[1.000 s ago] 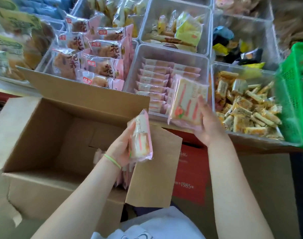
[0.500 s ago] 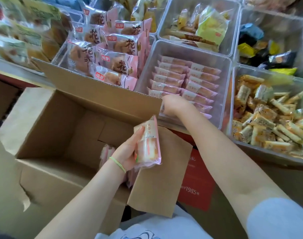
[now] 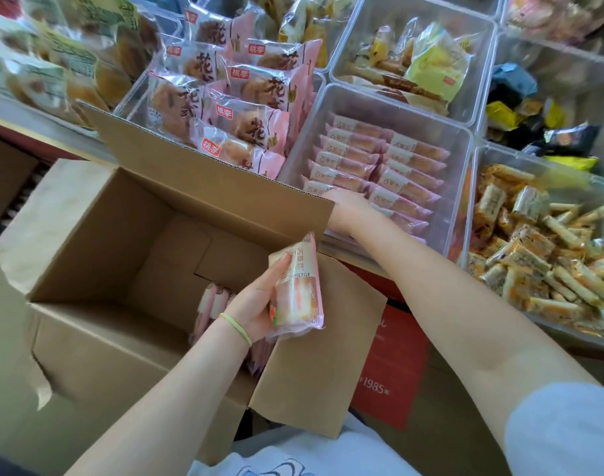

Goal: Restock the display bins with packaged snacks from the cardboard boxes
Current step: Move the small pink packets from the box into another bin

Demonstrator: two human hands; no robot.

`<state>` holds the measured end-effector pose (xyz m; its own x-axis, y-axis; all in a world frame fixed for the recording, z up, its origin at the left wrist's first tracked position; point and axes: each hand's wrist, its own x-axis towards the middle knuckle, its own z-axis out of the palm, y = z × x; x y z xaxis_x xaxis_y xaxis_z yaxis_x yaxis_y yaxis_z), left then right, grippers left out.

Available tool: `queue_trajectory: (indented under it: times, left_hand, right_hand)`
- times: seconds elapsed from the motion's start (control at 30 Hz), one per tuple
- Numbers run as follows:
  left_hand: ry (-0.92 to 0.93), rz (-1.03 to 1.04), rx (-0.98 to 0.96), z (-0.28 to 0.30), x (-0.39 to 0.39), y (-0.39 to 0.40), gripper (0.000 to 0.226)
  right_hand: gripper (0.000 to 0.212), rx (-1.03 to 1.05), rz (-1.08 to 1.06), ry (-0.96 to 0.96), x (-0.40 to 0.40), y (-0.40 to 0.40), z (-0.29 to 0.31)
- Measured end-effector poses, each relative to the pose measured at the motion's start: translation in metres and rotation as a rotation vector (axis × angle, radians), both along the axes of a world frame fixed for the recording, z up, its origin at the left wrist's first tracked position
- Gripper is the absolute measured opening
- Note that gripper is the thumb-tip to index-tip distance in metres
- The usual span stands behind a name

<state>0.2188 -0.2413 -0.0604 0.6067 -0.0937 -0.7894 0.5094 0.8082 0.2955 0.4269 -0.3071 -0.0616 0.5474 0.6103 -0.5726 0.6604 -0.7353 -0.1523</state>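
Observation:
An open cardboard box [image 3: 98, 242] stands in front of me with a few pink snack packs [image 3: 211, 304] upright at its right end. Over that end my left hand [image 3: 256, 304] grips a small stack of pink-and-white snack packs [image 3: 299, 290], held on edge. Behind the box's far flap is a clear display bin [image 3: 465, 159] with two neat rows of the same pink packs [image 3: 407, 176]. My right hand [image 3: 345, 209] reaches into the bin's near-left corner. Its fingers lie on the packs there and are partly hidden by the flap.
Other clear bins surround it: large pink cake packs [image 3: 245, 108] to the left, yellow packs [image 3: 427, 63] behind, orange-wrapped bars [image 3: 534, 249] to the right, dark and yellow wrappers [image 3: 534, 111] at back right. Bagged bread [image 3: 63, 63] lies far left. A red panel [image 3: 390, 365] sits under the shelf.
My right hand carried a pink pack from above the bin's front edge down into the bin's near-left corner and stays there. My left hand keeps holding its packs over the box.

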Motion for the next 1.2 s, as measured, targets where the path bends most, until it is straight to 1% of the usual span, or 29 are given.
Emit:
queue_trajectory:
  times: [0.1,0.17,0.23,0.27,0.37,0.47,0.57,0.6,0.67,0.8,0.9,0.97,1.03,1.13,1.2]
  left_hand:
    - [0.005,-0.017,-0.021,-0.001,0.001,-0.002,0.060]
    - [0.003,-0.013,-0.023,-0.001,0.001,-0.001,0.057]
    - [-0.015,-0.005,-0.016,0.000,0.001,0.001,0.054]
    - [-0.026,-0.007,-0.009,0.001,0.000,0.002,0.053]
    - [-0.027,-0.019,0.009,0.003,-0.002,0.001,0.050]
    - [-0.018,-0.005,0.017,0.004,-0.004,0.000,0.052]
    - [-0.018,0.001,0.023,0.001,-0.008,0.002,0.051]
    - [-0.013,0.002,0.027,0.002,-0.009,0.003,0.050]
    - [-0.011,0.002,0.029,0.003,-0.010,0.004,0.050]
    - [-0.008,-0.007,0.035,0.005,-0.010,0.002,0.051]
    - [-0.019,-0.018,0.044,0.004,-0.011,0.002,0.054]
    - [-0.009,-0.015,0.044,0.004,-0.012,0.003,0.055]
    - [-0.003,-0.018,0.046,0.003,-0.011,0.002,0.056]
    - [-0.007,-0.036,0.052,0.005,-0.010,-0.001,0.052]
    - [-0.007,-0.038,0.057,0.006,-0.010,-0.002,0.051]
  right_hand:
    - [0.014,-0.067,0.035,0.088,0.006,-0.002,0.009]
    - [0.016,0.011,-0.038,0.123,0.017,-0.006,0.013]
    - [0.017,0.142,-0.117,0.013,0.025,-0.011,0.013]
    - [0.015,0.157,-0.129,-0.050,0.026,-0.013,0.013]
    - [0.008,0.079,-0.085,-0.085,0.017,-0.016,0.007]
    - [0.012,0.089,-0.130,-0.082,0.011,-0.013,0.001]
    - [0.023,0.173,-0.209,-0.024,0.012,-0.017,-0.002]
    - [0.021,0.213,-0.249,0.002,0.012,-0.019,-0.003]
    - [0.011,0.294,-0.326,0.052,0.011,-0.023,-0.004]
    - [0.007,0.360,-0.383,0.066,0.010,-0.026,-0.003]
    - [0.010,0.488,-0.448,0.020,0.011,-0.030,0.001]
    - [0.010,0.524,-0.445,-0.005,0.008,-0.033,0.001]
    - [0.004,0.485,-0.386,0.022,0.004,-0.036,-0.002]
    - [0.020,0.445,-0.344,0.075,0.003,-0.037,-0.003]
    - [0.034,0.396,-0.274,0.050,0.004,-0.033,-0.002]
